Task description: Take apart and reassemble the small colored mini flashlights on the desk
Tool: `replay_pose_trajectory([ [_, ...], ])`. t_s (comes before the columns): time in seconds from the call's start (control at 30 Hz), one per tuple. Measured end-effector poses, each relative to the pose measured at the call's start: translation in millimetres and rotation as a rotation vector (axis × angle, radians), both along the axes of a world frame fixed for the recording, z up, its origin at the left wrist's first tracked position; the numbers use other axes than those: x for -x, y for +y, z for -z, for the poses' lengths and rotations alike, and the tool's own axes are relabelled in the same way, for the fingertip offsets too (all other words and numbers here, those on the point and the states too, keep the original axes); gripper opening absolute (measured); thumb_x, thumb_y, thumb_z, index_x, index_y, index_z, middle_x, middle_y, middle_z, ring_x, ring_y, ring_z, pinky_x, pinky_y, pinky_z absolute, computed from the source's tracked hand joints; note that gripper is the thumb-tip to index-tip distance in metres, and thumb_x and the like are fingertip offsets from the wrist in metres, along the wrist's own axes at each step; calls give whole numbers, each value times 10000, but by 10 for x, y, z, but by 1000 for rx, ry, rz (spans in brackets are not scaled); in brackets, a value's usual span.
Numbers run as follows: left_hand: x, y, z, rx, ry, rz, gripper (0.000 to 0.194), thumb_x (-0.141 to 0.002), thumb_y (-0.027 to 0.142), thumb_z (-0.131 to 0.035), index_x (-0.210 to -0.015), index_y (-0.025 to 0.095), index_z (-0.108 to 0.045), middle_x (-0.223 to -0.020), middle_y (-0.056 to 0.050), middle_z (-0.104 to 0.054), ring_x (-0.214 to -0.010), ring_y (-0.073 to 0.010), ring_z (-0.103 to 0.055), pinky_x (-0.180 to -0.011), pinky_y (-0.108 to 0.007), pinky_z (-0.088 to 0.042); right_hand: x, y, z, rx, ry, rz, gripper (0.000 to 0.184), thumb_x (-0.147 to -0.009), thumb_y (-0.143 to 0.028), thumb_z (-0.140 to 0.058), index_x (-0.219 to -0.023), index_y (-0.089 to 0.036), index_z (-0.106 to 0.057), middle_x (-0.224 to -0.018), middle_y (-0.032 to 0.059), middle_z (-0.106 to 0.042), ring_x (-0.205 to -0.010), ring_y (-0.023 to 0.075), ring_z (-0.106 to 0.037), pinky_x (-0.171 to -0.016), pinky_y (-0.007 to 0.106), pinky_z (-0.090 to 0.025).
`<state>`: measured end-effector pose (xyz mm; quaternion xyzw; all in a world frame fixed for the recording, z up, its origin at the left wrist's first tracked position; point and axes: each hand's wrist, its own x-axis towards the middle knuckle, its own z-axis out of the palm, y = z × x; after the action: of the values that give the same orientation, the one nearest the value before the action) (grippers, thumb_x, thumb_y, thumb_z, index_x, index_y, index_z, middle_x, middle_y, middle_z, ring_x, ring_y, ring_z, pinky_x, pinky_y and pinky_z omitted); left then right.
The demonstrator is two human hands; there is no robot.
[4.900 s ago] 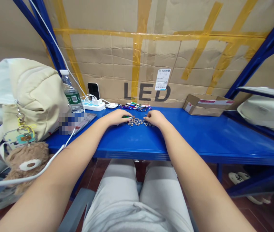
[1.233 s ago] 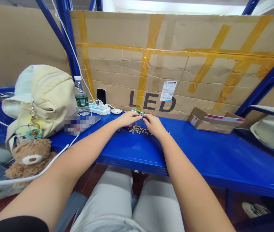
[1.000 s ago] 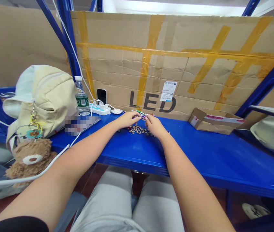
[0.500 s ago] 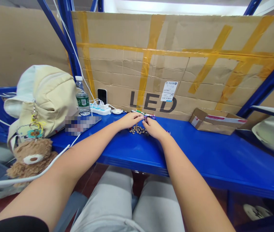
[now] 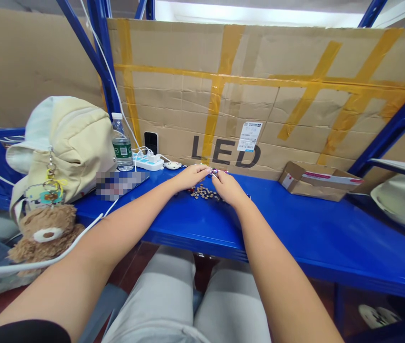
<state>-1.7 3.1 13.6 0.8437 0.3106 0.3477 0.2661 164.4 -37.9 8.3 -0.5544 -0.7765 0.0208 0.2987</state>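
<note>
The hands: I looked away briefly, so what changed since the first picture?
The left hand and right hand came together past the small round pieces and now hold a small shiny item between them. Where the earlier green item went is unclear. Bottle, bag and cardboard box stayed put.

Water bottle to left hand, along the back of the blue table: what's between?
Head view: from the bottle toward the left hand, first the power strip with white plugs in it, then a flat white object with dark spots.
</note>
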Motion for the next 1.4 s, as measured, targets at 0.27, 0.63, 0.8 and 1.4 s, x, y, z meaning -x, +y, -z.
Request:
replay_pose_trajectory([
  [0.27,-3,-45,-42,-51,76,0,406,-906,445,-359,-887,138,-624,-566,10,-512,-563,-130,-447,-585,-243,-372,-15,18,12,-13,46,-27,244,-905,-269,-337,-884,-187,-567,-1023,138,-667,-935,244,-599,-790,323,-428],
  [0.63,63,-8,-20,-92,57,88,317,-862,422,-454,-831,192,-669,-826,1,-675,-744,-148,-567,-716,-211,-388,21,7,57,-26,109,-32,213,-913,-313,-321,-902,-225,-516,-982,92,-656,-933,217,-584,-803,333,-443],
  [0.8,100,14,-18,-77,58,85,337,-818,462,-499,-703,176,-636,-638,22,-605,-600,-133,-515,-624,-212,-364,33,3,68,1,50,-36,217,-915,-332,-310,-874,-228,-496,-976,97,-649,-927,227,-583,-802,342,-433],
  [1.4,85,-135,-73,-180,482,132,350,-893,377,-412,-884,143,-672,-853,-26,-684,-728,-139,-568,-686,-211,-386,-85,33,-25,-26,380,76,359,-890,-446,-268,-760,-214,-509,-714,26,-600,-700,189,-525,-652,284,-378],
])
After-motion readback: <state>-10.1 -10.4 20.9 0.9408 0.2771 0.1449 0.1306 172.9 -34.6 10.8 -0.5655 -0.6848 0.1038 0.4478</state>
